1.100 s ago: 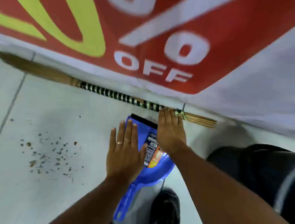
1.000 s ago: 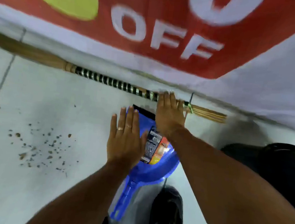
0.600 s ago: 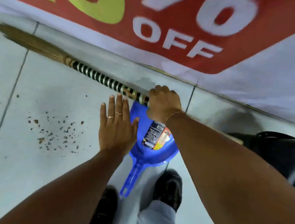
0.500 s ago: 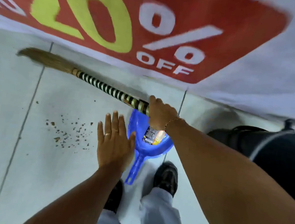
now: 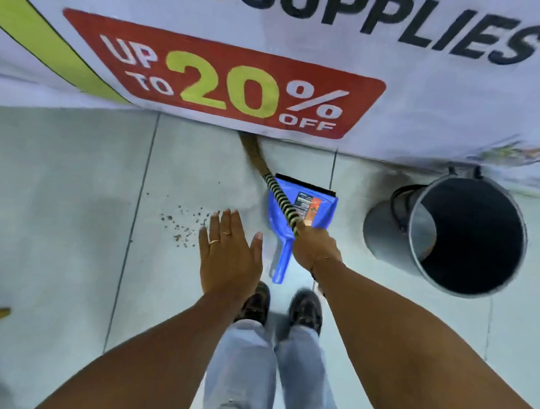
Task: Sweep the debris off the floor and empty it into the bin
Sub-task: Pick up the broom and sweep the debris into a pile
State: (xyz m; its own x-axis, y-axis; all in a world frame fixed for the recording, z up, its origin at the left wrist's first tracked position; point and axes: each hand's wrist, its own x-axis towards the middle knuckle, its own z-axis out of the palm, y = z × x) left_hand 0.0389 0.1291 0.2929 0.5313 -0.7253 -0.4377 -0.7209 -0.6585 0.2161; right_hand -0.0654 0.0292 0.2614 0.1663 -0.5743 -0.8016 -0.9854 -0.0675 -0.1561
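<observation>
I see a wide white printed banner (image 5: 442, 99) with a red discount panel hanging down to the pale tiled floor (image 5: 59, 214), so the room reads as a shop front or store aisle. Against its foot, to my right, stands the grey round metal bin (image 5: 460, 232), mouth open and tipped toward me, close enough that emptying into it should need little carrying. The blue plastic dustpan (image 5: 297, 214) lies flat on the floor between bin and dirt, its lip toward the banner, not yet picked up. My right hand (image 5: 315, 251) is closed round the black-and-yellow striped handle of the straw broom (image 5: 281, 199), whose bristles reach under the banner's edge; I judge it ready to sweep. My left hand (image 5: 227, 255) hovers flat, fingers spread, holding nothing. The scattered brown debris (image 5: 182, 224) lies just left of it, unswept.
</observation>
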